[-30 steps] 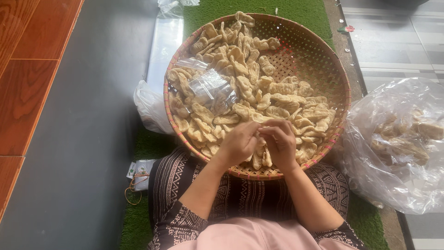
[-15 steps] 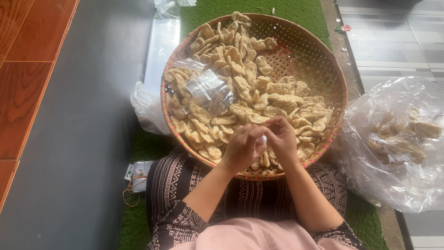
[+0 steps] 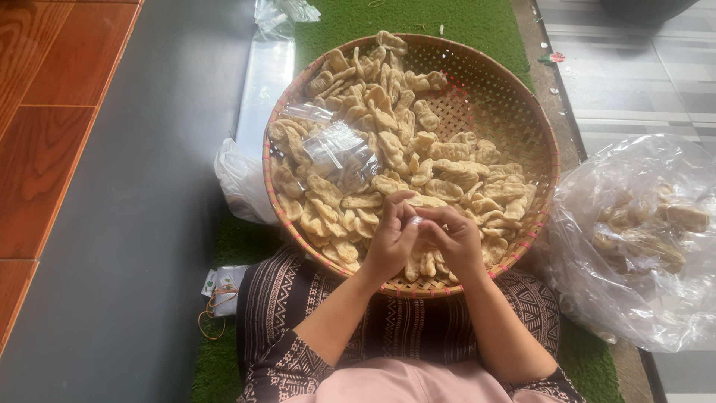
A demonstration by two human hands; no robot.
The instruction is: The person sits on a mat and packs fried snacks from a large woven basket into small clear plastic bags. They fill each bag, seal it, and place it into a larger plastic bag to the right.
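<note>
Small clear bag (image 3: 418,222): since a second ago raised, now pinched between left hand (image 3: 389,242) and right hand (image 3: 453,239) fingers above cracker-filled woven tray (image 3: 477,97).

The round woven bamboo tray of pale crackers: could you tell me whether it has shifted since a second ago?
No. The round woven bamboo tray sits as before against the green turf mat and the clear plastic bag beside it.

Both bare forearms reach forward from patterned sleeves, wrists nearly level. The left hand (image 3: 389,240) and right hand (image 3: 453,237) meet fingertip to fingertip at the centre, fingers curled inward and pinched together, knuckles turned up toward the camera.
</note>
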